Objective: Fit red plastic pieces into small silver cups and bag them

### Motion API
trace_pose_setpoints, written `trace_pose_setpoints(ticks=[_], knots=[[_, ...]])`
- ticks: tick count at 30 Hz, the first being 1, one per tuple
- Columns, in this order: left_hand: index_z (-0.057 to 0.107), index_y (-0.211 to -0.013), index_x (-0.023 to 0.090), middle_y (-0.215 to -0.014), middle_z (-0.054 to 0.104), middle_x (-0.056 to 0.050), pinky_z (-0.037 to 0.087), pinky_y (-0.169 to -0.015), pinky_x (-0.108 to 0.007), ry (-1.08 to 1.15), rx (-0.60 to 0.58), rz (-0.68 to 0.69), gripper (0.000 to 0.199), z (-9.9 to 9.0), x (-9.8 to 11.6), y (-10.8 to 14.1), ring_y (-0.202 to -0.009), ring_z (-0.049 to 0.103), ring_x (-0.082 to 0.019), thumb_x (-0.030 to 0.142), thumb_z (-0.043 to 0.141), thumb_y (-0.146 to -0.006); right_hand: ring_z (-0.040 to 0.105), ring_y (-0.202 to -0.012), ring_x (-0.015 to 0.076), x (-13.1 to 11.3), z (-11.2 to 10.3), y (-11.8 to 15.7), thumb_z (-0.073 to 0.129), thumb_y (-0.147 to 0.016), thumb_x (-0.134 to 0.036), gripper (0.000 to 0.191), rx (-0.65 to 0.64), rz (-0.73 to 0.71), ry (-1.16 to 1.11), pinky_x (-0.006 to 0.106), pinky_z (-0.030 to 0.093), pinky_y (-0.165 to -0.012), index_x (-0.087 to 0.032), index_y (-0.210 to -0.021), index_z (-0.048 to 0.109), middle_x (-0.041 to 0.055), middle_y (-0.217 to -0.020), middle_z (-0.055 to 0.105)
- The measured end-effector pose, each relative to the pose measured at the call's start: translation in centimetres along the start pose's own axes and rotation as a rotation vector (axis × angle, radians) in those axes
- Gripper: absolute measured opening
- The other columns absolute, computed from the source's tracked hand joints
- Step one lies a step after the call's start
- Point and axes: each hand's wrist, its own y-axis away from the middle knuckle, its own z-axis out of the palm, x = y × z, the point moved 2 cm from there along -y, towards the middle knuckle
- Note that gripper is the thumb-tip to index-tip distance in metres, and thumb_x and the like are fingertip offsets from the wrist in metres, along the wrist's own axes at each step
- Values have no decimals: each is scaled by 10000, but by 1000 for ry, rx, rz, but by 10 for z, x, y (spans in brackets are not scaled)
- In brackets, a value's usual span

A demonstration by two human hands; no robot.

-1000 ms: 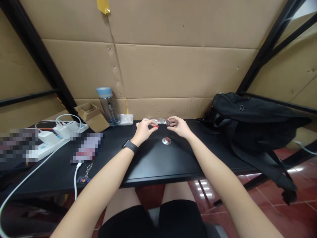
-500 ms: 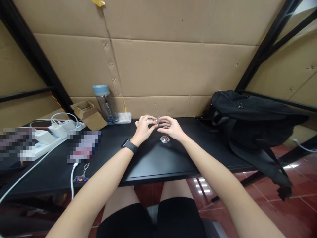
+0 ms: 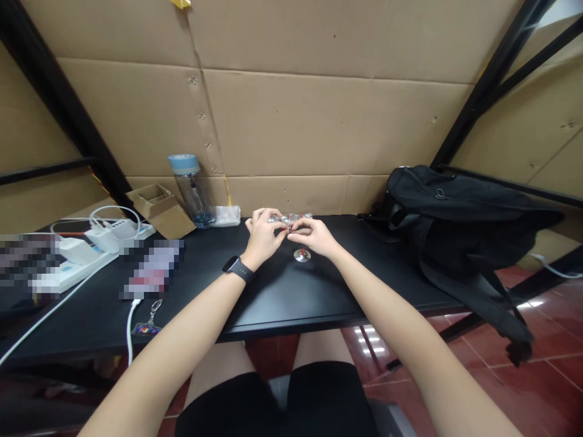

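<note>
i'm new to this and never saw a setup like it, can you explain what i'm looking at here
There is no machine here: a person works with two bare hands, seen by a camera worn on the head, looking forward and down. The left hand, with a black smartwatch on its wrist, and the right hand meet over a black table. Their fingertips pinch a small piece, too small to identify. Nearer the person lies a silver disc with a red part on it; behind the hands is clear packaging with red bits. To the left stand a blue-lidded bottle, an open cardboard box and a white power strip; to the right, a black bag.
</note>
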Motion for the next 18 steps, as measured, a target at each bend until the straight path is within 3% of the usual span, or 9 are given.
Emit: trace_pose_setpoints(ticks=[6,10,18], knots=[[797,-878,287,-1281,642,-70,311,-995,-530,-42,-42,98,134,-5,4,0,-1297,402,-340,334,679,-919,710,-985,226,-2,-10,-3,690,-888,-475,301,-59,-97,213,377,580,-892,-189,-928,772,93,-1126,746],[797,-886,292,-1301,640,-71,308,-1006,-538,-71,-61,141,141,-7,9,2,-1303,402,-341,351,675,-925,696,-964,224,-2,-11,-3,686,-891,-462,285,-60,-132,267,367,555,-890,-190,-874,770,84,-1045,747],[799,-885,281,-1300,643,-77,306,-1019,-538,-58,-89,163,160,-7,10,2,-1308,406,-335,313,650,-932,675,-1003,221,-3,-12,-3,693,-886,-429,229,-93,-188,304,351,529,-875,-205,-858,733,76,-1065,718]])
